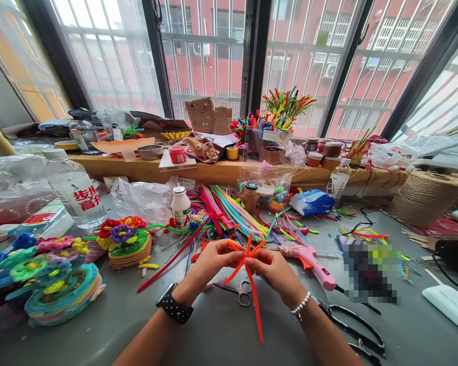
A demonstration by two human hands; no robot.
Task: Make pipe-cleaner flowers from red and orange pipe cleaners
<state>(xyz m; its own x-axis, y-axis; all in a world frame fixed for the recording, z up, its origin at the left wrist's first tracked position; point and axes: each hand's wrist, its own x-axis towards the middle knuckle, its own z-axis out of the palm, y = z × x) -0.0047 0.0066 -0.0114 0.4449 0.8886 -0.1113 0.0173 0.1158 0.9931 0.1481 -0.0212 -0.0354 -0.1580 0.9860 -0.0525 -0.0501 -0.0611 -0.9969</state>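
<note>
Both my hands meet over the grey table, pinching a bundle of orange pipe cleaners that cross in a star, with one long end hanging toward me. My left hand, with a black watch on its wrist, grips the crossing from the left. My right hand, wearing a bead bracelet, grips it from the right. Small scissors lie on the table just under my hands. A pink glue gun lies right of my right hand.
Coiled pipe-cleaner flowers and discs sit at the left. Loose coloured pipe cleaners, a small white bottle and a water bottle lie behind. Black scissors and a twine spool are at the right. A cluttered wooden shelf runs under the window.
</note>
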